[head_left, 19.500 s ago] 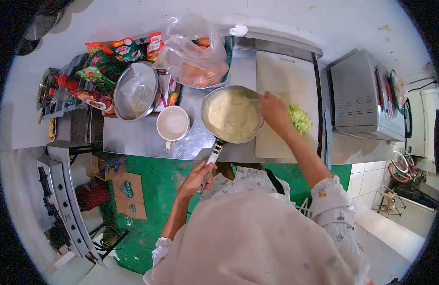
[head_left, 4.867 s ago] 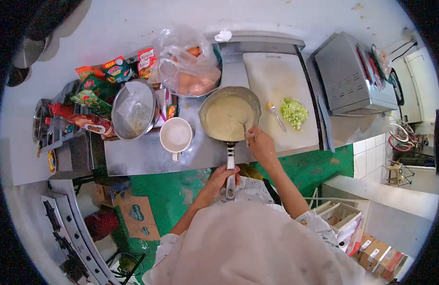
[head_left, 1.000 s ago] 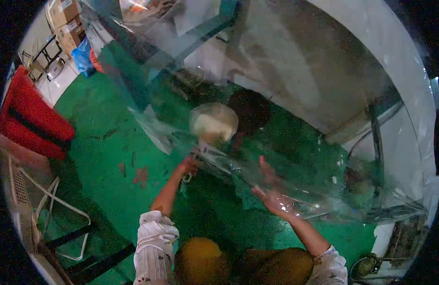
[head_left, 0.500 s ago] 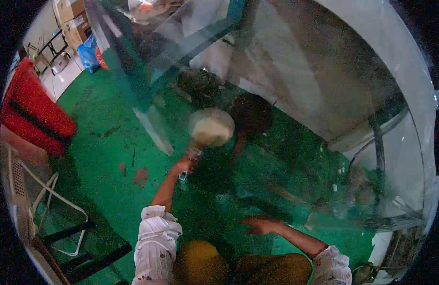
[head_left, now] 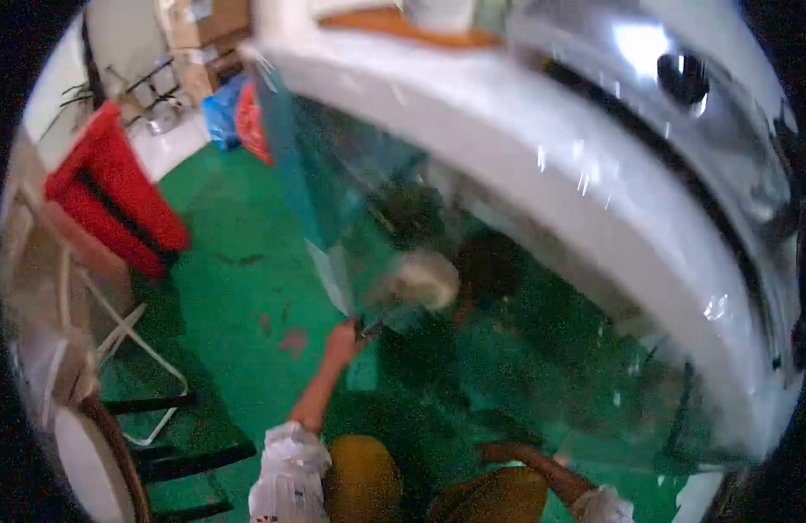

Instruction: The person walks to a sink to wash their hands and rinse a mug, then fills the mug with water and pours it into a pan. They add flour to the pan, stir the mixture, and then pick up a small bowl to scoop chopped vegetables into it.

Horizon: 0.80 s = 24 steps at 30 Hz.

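Observation:
My left hand (head_left: 340, 342) is closed around the dark handle of a long-handled utensil with a pale round head (head_left: 427, 281). Blur hides its exact kind. It is held beside the lower corner of a clear panel (head_left: 333, 270), and the head shows hazily through that panel. A dark round shape (head_left: 490, 261) lies just right of the pale head; I cannot make out what it is. Lower right, my right hand (head_left: 506, 452) hovers near my knee (head_left: 499, 492), fingers stretched out, holding nothing visible.
A white-edged glass case (head_left: 542, 148) curves across the upper right, close to me. On the left stand a red container (head_left: 115, 196) and a chair frame with pale legs (head_left: 159, 366). Blue (head_left: 221, 113) and red bags (head_left: 250, 122) lie near cardboard boxes (head_left: 207, 39) on the green floor's far side.
My view has shifted, bringing the white edge of the case into sight. My left hand still grips the utensil, whose head is now more blurred. My right hand now appears lower, by the knee.

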Available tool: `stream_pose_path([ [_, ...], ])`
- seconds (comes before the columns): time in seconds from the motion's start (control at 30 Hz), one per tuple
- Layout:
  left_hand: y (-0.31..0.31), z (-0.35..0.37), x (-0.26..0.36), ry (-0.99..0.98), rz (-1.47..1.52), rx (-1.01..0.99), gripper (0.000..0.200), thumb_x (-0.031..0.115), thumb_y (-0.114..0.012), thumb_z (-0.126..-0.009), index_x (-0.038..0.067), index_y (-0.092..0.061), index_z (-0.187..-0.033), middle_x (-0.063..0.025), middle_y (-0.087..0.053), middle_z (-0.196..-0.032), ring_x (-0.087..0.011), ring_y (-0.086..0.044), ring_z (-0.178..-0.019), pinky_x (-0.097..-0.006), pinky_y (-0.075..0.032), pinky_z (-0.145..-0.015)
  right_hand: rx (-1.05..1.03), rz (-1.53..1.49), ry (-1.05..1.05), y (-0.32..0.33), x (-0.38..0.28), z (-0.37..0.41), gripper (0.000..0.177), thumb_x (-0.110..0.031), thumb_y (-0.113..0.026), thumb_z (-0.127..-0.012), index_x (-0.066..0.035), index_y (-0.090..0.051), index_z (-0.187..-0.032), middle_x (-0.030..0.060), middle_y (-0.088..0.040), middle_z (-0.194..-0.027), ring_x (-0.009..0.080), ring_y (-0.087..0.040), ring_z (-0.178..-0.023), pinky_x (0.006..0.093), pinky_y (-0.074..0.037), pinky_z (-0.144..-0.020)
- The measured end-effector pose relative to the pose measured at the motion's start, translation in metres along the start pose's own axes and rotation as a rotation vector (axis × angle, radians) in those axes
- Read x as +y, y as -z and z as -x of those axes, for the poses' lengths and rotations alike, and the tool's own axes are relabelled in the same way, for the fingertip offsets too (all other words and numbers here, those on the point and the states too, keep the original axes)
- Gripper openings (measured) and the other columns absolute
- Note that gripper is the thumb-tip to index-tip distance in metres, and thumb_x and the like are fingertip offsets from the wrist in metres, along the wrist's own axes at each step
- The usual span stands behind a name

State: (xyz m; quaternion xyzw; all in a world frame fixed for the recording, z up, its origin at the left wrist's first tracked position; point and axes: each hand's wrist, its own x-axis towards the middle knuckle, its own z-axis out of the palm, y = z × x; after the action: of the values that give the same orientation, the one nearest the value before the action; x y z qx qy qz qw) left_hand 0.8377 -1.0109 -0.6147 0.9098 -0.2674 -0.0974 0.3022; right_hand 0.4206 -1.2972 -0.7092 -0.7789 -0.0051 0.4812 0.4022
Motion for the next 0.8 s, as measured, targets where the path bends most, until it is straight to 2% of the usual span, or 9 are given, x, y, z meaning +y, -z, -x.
stream_pose_path([
  [0.07,0.000,0.049,-0.018,0.008,0.079,0.251,0.043,0.023,-0.061,-0.077,0.004,-0.049,-0.113,-0.0191,-0.056,-0.098,-0.0362,-0.053,-0.091,-0.0431,-0.043,-0.077,0.087,0.218,-0.144,0.008,-0.007,0.030,0.043,-0.029,-0.051,-0.086,-0.015,-0.041,-0.125,0.0123,-0.055,-0.106,0.0284,-0.053,-0.096,0.0455,-0.043,-0.081],
  [0.17,0.021,0.181,-0.050,0.348,0.127,0.015,0.037,0.028,-0.062,-0.076,0.003,-0.055,-0.103,-0.0181,-0.057,-0.098,-0.0370,-0.053,-0.091,-0.0451,-0.043,-0.077,0.206,0.295,-0.293,-0.008,-0.041,0.047,0.038,-0.028,-0.051,-0.085,-0.014,-0.044,-0.120,0.0117,-0.056,-0.104,0.0278,-0.054,-0.094,0.0452,-0.043,-0.079],
  [0.23,0.036,0.267,-0.046,-0.096,-0.244,0.168,0.045,0.040,-0.052,-0.081,0.007,-0.053,-0.111,-0.0184,-0.056,-0.097,-0.0345,-0.055,-0.086,-0.0446,-0.044,-0.076,0.274,0.294,-0.311,-0.011,-0.082,0.049,0.035,-0.028,-0.052,-0.085,-0.014,-0.046,-0.116,0.0114,-0.056,-0.103,0.0274,-0.054,-0.093,0.0450,-0.044,-0.078],
  [0.27,0.040,0.314,-0.042,-0.047,-0.410,0.245,0.046,0.043,-0.047,-0.083,0.007,-0.053,-0.112,-0.0167,-0.055,-0.104,-0.0330,-0.054,-0.089,-0.0454,-0.043,-0.078,0.299,0.294,-0.296,-0.009,-0.108,0.047,0.034,-0.028,-0.052,-0.084,-0.014,-0.047,-0.115,0.0112,-0.056,-0.102,0.0272,-0.054,-0.093,0.0449,-0.044,-0.077],
  [0.3,0.041,0.396,-0.063,0.633,0.175,-0.181,0.045,0.043,-0.047,-0.083,0.007,-0.054,-0.111,-0.0168,-0.055,-0.104,-0.0328,-0.054,-0.089,-0.0451,-0.043,-0.079,0.316,0.294,-0.275,-0.005,-0.137,0.045,0.032,-0.028,-0.052,-0.084,-0.014,-0.048,-0.113,0.0110,-0.057,-0.101,0.0270,-0.054,-0.092,0.0448,-0.044,-0.077],
  [0.33,0.081,0.438,-0.046,0.840,0.240,-0.286,0.045,0.042,-0.047,-0.083,0.007,-0.054,-0.110,-0.0169,-0.056,-0.104,-0.0327,-0.054,-0.090,-0.0449,-0.043,-0.079,0.327,0.299,-0.252,-0.003,-0.181,0.057,0.031,-0.027,-0.053,-0.084,-0.014,-0.049,-0.111,0.0108,-0.057,-0.101,0.0268,-0.054,-0.092,0.0447,-0.045,-0.076],
  [0.6,0.250,0.655,0.118,1.332,0.320,-0.269,0.040,0.039,-0.047,-0.082,0.008,-0.060,-0.104,-0.0178,-0.059,-0.102,-0.0312,-0.056,-0.094,-0.0429,-0.043,-0.082,0.165,0.691,-0.070,0.014,-0.302,0.132,0.021,-0.026,-0.055,-0.081,-0.013,-0.057,-0.097,0.0094,-0.058,-0.095,0.0252,-0.056,-0.087,0.0438,-0.046,-0.071],
  [0.73,0.252,0.671,0.140,1.152,0.185,-0.303,0.038,0.038,-0.048,-0.081,0.008,-0.063,-0.097,-0.0178,-0.060,-0.102,-0.0310,-0.057,-0.093,-0.0431,-0.044,-0.081,-0.012,1.437,0.291,0.084,-0.291,0.111,0.017,-0.025,-0.055,-0.080,-0.013,-0.061,-0.090,0.0086,-0.059,-0.093,0.0244,-0.056,-0.085,0.0433,-0.047,-0.068],
  [0.8,0.336,0.667,0.204,1.252,0.232,0.182,0.035,0.037,-0.050,-0.079,0.007,-0.063,-0.091,-0.0168,-0.062,-0.093,-0.0328,-0.058,-0.084,-0.0452,-0.044,-0.075,-0.277,1.516,0.799,0.135,-0.364,0.088,0.013,-0.023,-0.055,-0.079,-0.011,-0.062,-0.082,0.0101,-0.059,-0.077,0.0250,-0.057,-0.069,0.0390,-0.047,-0.055],
])
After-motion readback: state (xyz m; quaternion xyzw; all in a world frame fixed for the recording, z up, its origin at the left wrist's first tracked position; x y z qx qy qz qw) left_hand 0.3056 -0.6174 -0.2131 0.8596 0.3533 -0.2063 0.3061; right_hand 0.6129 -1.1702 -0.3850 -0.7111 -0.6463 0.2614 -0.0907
